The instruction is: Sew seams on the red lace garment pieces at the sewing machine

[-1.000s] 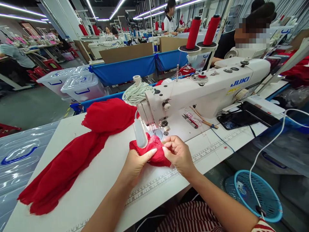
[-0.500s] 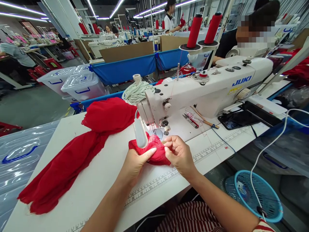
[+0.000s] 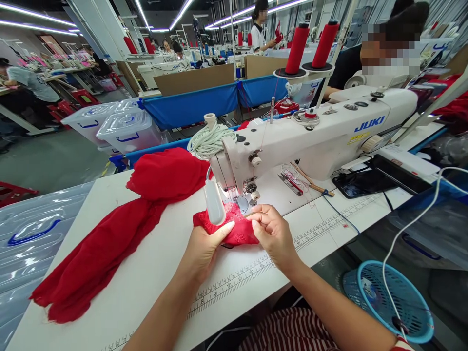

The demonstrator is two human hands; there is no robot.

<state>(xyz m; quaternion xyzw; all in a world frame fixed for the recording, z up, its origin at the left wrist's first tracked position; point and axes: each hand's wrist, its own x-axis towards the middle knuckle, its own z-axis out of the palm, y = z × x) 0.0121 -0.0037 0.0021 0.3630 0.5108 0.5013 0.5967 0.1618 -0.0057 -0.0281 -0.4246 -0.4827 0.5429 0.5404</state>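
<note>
A small piece of red lace fabric [image 3: 237, 231] lies on the white table [image 3: 146, 273] just in front of the needle of a white JUKI sewing machine [image 3: 314, 134]. My left hand [image 3: 204, 246] grips its near left edge, thumb stretched across the lace. My right hand [image 3: 272, 234] pinches its right edge between curled fingers. A white lamp head [image 3: 214, 203] hangs over the lace and hides part of it.
A long heap of red fabric [image 3: 120, 229] lies to the left. Snips [image 3: 290, 183] and a phone [image 3: 361, 181] lie by the machine. Two red thread cones [image 3: 310, 44] stand behind. A blue basket [image 3: 397, 300] sits lower right. A person works across the table.
My hands and the lace have crept slightly up toward the needle; my right fingers have shifted their pinch on the edge. Otherwise only the view moved a little.
</note>
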